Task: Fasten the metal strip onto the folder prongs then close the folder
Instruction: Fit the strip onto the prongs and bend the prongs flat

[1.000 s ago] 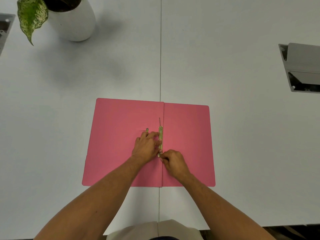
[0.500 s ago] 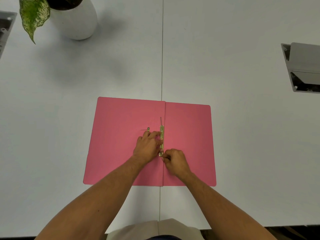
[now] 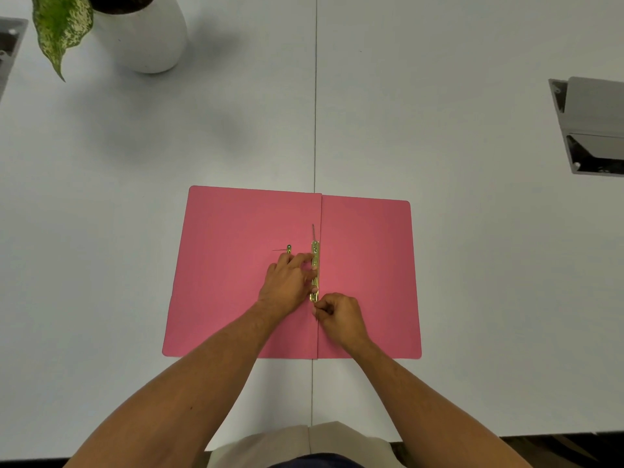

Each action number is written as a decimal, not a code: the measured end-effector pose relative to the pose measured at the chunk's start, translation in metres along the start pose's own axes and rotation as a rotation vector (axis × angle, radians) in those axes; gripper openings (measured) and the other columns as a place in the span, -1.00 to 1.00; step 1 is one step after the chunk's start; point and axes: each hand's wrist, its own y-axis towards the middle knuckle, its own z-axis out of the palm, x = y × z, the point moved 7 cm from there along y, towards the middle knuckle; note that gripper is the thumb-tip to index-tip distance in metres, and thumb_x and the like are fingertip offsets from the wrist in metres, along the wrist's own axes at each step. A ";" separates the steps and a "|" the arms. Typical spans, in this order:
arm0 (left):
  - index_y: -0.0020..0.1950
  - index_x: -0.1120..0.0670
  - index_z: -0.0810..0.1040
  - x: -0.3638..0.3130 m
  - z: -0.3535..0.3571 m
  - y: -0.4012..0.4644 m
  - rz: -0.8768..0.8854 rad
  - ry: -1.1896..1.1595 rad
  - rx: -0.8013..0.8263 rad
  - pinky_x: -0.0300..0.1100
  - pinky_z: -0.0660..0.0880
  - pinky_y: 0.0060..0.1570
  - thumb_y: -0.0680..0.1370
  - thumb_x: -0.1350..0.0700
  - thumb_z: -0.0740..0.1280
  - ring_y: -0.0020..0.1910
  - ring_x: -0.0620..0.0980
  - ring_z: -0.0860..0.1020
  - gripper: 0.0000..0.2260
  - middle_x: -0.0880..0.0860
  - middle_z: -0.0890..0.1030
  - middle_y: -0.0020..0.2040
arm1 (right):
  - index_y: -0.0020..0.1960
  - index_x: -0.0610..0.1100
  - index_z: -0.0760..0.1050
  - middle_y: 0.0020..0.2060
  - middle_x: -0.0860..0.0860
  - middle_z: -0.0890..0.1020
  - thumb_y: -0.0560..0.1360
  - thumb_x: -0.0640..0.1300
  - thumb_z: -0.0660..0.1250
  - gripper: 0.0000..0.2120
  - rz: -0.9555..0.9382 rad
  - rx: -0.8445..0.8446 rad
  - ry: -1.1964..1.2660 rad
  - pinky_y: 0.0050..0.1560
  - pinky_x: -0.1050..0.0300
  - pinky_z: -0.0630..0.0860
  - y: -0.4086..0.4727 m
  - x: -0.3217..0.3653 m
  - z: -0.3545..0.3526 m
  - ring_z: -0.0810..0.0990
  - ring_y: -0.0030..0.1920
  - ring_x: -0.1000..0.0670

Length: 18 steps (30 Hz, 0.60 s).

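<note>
Both forearms are bare, with no sleeves, watch or rings showing. The left hand [image 3: 287,282] and right hand [image 3: 337,314] are ungloved. Beige cloth covers the lap below

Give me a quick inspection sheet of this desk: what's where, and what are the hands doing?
Surface: white table, seam down the middle.
Job's things: pink folder lying open; brass metal strip along its fold; thin prong standing beyond the strip's far end.
Clutter: small metal fastener piece on the left flap.
Hands: left hand pressing the strip; right hand pinching at its near end.
Cables: nothing seen.
Surroundings: white plant pot; grey cable hatch.
</note>
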 end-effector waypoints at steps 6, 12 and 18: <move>0.23 -0.05 0.58 0.001 -0.001 -0.002 -0.003 -0.017 -0.016 0.06 0.37 0.21 0.51 -0.04 0.34 0.34 0.09 0.27 -0.70 -0.09 0.35 0.46 | -0.18 -0.10 0.64 -0.35 0.10 0.64 0.39 -0.22 0.48 -0.95 0.031 0.004 0.075 -0.29 0.46 0.47 0.002 -0.010 0.000 0.53 -0.40 0.27; 0.22 -0.04 0.58 0.000 -0.001 -0.003 -0.007 -0.014 -0.054 0.06 0.38 0.18 0.50 -0.03 0.35 0.33 0.09 0.29 -0.70 -0.08 0.38 0.44 | -0.19 -0.09 0.63 -0.32 0.02 0.69 0.38 -0.22 0.50 -0.93 0.036 0.004 0.118 -0.28 0.43 0.50 0.002 -0.012 0.001 0.57 -0.39 0.21; 0.23 -0.06 0.58 0.006 0.001 -0.003 0.000 -0.115 -0.065 0.02 0.32 0.21 0.46 -0.08 0.39 0.33 0.07 0.29 -0.65 -0.12 0.38 0.45 | -0.20 -0.08 0.61 -0.40 0.15 0.61 0.40 -0.20 0.48 -0.93 0.037 -0.006 0.127 -0.36 0.50 0.41 0.002 -0.010 -0.002 0.52 -0.43 0.31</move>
